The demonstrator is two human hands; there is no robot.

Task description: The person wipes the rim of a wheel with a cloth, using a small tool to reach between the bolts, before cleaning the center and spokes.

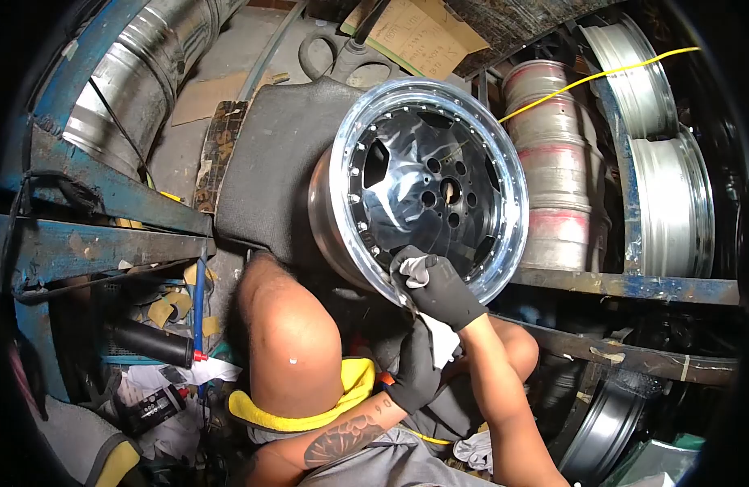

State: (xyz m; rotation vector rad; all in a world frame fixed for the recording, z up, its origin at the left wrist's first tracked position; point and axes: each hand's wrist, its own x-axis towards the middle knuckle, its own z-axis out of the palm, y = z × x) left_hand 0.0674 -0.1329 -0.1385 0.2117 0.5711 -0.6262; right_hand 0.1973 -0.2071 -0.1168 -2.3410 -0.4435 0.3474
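A polished wheel rim [427, 183] with a dark mirror-like centre and a bolted outer lip stands tilted before me, leaning by a grey padded seat. My right hand [443, 290], in a black glove, is closed on a bunched white cloth [444, 341] and presses it to the lower inner edge of the lip. Just below, my gloved left hand [417, 367] is closed around the hanging part of the same cloth. Part of its fingers is hidden behind the cloth and the right hand.
Stacked rims [547, 170] stand on a blue metal rack [667, 287] at right. Another blue frame [115, 252] is on the left, near a black bottle [151, 341] with a red tip. The grey padded seat [277, 154] is behind the wheel. A yellow cord [602, 75] crosses upper right.
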